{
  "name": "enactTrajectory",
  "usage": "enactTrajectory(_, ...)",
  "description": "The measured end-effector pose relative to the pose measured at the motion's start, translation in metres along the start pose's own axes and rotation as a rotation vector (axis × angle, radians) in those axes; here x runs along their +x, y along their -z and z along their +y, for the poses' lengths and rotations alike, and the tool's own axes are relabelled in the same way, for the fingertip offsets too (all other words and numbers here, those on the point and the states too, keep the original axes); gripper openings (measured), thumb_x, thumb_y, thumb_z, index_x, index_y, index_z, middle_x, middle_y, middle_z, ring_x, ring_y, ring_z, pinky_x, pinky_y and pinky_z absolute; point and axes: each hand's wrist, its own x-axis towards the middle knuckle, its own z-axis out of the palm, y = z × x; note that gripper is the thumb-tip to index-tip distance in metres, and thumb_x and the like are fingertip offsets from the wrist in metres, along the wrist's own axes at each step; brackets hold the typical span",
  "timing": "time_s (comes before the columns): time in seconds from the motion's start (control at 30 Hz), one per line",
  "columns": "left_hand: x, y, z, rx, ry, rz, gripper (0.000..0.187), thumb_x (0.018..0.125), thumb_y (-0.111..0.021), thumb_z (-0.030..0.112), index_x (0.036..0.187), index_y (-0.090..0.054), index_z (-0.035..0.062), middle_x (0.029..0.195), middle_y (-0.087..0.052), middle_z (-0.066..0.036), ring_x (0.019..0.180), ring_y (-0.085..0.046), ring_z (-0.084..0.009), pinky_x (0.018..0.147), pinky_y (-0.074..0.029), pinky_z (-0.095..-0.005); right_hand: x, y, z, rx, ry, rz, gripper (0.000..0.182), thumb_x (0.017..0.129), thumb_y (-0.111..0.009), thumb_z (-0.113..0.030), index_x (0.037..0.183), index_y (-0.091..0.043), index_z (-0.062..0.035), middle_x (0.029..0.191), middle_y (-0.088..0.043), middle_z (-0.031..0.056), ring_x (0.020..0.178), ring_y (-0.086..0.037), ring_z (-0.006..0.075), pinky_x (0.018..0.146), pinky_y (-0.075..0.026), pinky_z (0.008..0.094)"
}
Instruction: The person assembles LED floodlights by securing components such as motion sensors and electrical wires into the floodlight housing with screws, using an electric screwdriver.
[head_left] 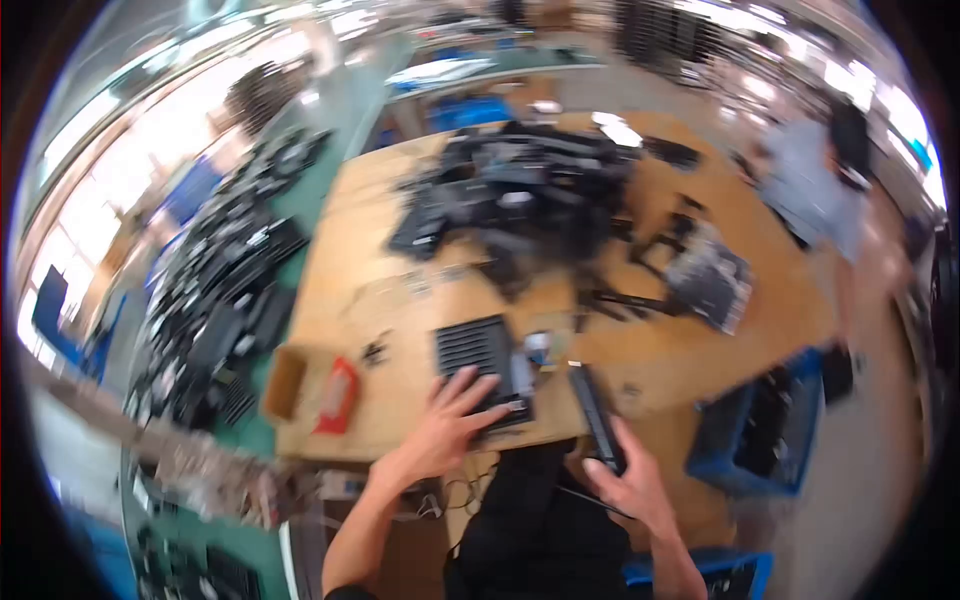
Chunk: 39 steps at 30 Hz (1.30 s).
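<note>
My left hand (455, 425) lies with its fingers spread over the lower left part of a black slotted panel (475, 345), near the table's front edge. My right hand (630, 475) is closed around a long, narrow black part (597, 415) tilted at the table edge; its exact kind cannot be made out. Between the panel and this part sits a small blue and white item (540, 348), blurred. Small dark pieces (375, 348) lie to the left of the panel.
A heap of black plastic parts (520, 190) covers the back of the wooden table (375, 200). On its left are a red item (338, 395) and a cardboard box (285, 385). Blue crate (700, 455) stands at right; a person (810, 180) is beyond. More parts fill the green bench (320, 190).
</note>
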Motion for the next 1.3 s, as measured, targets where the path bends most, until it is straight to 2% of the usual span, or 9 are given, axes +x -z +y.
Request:
enactTrajectory(0.27,-0.035,-0.017,0.017,-0.015,0.188,0.261,0.075,0.071,-0.064,-0.003,0.143,-0.064,0.0172,0.171,-0.027,-0.019,0.158,-0.022,-0.042,0.129,-0.018,-0.0583,0.018,-0.018,-0.012,-0.145,0.116,0.009,0.073,0.09,-0.071,-0.011,0.157,-0.044,-0.0003,0.093,-0.069,0.0072,0.071,-0.062,0.0129,0.069,-0.052,0.0299)
enactTrajectory(0.33,-0.047,-0.016,0.016,0.035,0.25,0.361,0.061,0.078,-0.068,0.0,0.138,-0.068,0.0127,0.165,-0.037,-0.022,0.152,-0.035,-0.0426,0.125,-0.03,-0.054,0.028,-0.021,-0.012,-0.312,0.329,0.076,0.069,0.089,-0.071,-0.011,0.153,-0.049,0.0001,0.092,-0.07,0.0115,0.078,-0.065,0.0162,0.074,-0.053,0.0319)
enactTrajectory(0.47,-0.077,0.031,0.02,-0.133,0.27,0.713,0.038,0.093,-0.067,0.0,0.13,-0.071,0.0067,0.142,-0.063,-0.022,0.123,-0.066,-0.0386,0.1,-0.055,-0.0423,0.041,-0.023,-0.031,-0.386,0.208,0.071,0.068,0.085,-0.07,-0.012,0.15,-0.054,-0.0024,0.097,-0.072,0.0204,0.085,-0.071,0.0311,0.082,-0.055,0.0385)
enactTrajectory(0.57,-0.094,0.066,0.017,-0.008,0.386,1.011,0.036,0.094,-0.064,-0.005,0.128,-0.071,0.0043,0.131,-0.069,-0.021,0.115,-0.07,-0.0377,0.096,-0.057,-0.0398,0.049,-0.021,-0.017,-0.567,0.422,0.141,0.068,0.084,-0.071,-0.012,0.149,-0.055,-0.0034,0.1,-0.073,0.0241,0.09,-0.072,0.0418,0.084,-0.056,0.0434)
enactTrajectory(0.6,-0.102,0.072,0.019,0.061,0.38,1.079,0.034,0.095,-0.064,-0.006,0.128,-0.071,0.0025,0.12,-0.073,-0.02,0.105,-0.074,-0.0338,0.088,-0.059,-0.0368,0.042,-0.021,-0.031,-0.685,0.303,0.11,0.064,0.088,-0.069,-0.008,0.151,-0.054,-0.006,0.109,-0.074,0.0213,0.092,-0.072,0.0356,0.088,-0.054,0.0395)
enactTrajectory(0.87,-0.17,0.036,0.08,-0.051,0.566,1.267,0.032,0.097,-0.061,-0.009,0.127,-0.07,-0.001,0.112,-0.076,-0.015,0.088,-0.075,-0.0187,0.075,-0.057,-0.029,0.06,-0.002,-0.003,-0.739,0.637,0.206,0.045,0.095,-0.064,-0.007,0.14,-0.063,-0.002,0.12,-0.068,0.0205,0.111,-0.067,0.0393,0.094,-0.054,0.0429)
enactTrajectory(0.93,-0.176,0.025,0.084,-0.04,0.582,1.186,0.031,0.1,-0.059,-0.006,0.129,-0.068,-0.0019,0.113,-0.076,-0.015,0.087,-0.074,-0.0177,0.079,-0.057,-0.0293,0.056,-0.021,-0.011,-0.6,0.523,0.211,0.041,0.097,-0.063,-0.011,0.137,-0.065,-0.0041,0.119,-0.068,0.0211,0.109,-0.067,0.0394,0.094,-0.054,0.0438)
enactTrajectory(1.0,-0.161,0.003,0.082,-0.199,0.554,1.201,0.029,0.1,-0.06,-0.005,0.128,-0.069,-0.0024,0.113,-0.076,-0.016,0.088,-0.073,-0.0183,0.079,-0.058,-0.0309,0.046,-0.028,-0.026,-0.758,0.54,0.303,0.047,0.097,-0.064,-0.028,0.14,-0.063,-0.0093,0.114,-0.067,0.0188,0.103,-0.066,0.0418,0.089,-0.054,0.0504)
enactTrajectory(1.3,-0.09,-0.003,0.071,-0.035,0.424,1.037,0.029,0.1,-0.063,0.0,0.128,-0.07,-0.0015,0.112,-0.073,-0.019,0.089,-0.072,-0.0259,0.076,-0.057,-0.0321,0.086,-0.083,0.015,-0.61,0.554,0.493,0.069,0.096,-0.064,-0.035,0.15,-0.046,0.0044,0.137,-0.053,0.0216,0.123,-0.051,0.0406,0.103,-0.037,0.0538)
